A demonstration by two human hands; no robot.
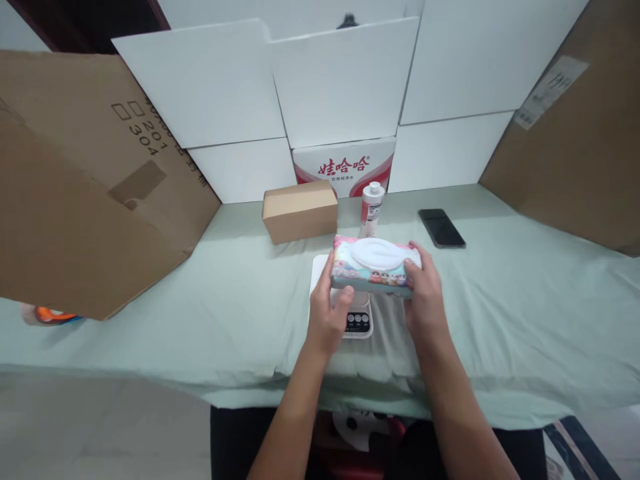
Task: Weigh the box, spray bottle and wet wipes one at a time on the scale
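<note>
Between my two hands is a pack of wet wipes (375, 263) with a white oval lid and a pink and blue printed wrapper. My left hand (327, 310) grips its left end, thumb toward the front. The right end is in my right hand (425, 290), whose thumb presses on top near the lid. Partly hidden under the pack and my left hand, a white kitchen scale (363, 329) with a black button panel sits on the cloth. I cannot tell whether the pack touches the scale.
Behind the pack stand a brown cardboard box (300, 212) and a white bottle (373, 203) with a red label. A black phone (443, 228) lies to the right on the green cloth (240, 300). White panels and large cardboard sheets (90, 180) wall the table. Orange tape (47, 315) shows at far left.
</note>
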